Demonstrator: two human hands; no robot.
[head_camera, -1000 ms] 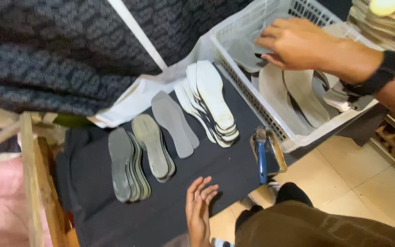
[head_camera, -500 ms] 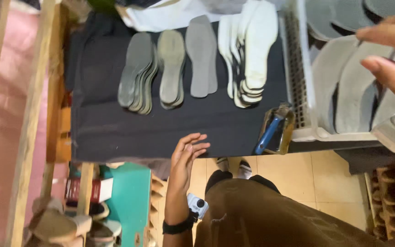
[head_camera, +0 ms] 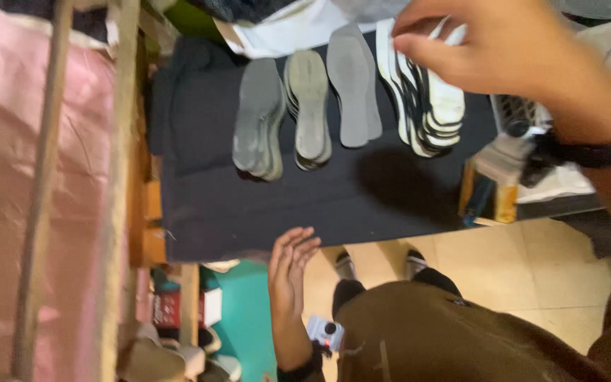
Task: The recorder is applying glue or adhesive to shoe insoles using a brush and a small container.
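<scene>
Foam-like white insoles [head_camera: 429, 99] at upper right look light and bendable, best pinched at an edge, where the right hand [head_camera: 503, 49] hovers half-curled while the left hand [head_camera: 291, 272] stays out flat and empty.

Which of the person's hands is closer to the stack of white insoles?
The right hand. It is over the top of the stack of white insoles, fingers at its upper end. The left hand lies open at the near edge of the dark cloth, well away.

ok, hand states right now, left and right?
Left hand: open, fingers spread, empty, at the near edge of the dark cloth.
Right hand: fingers curled over the white insole stack; grip cannot be told.
</scene>
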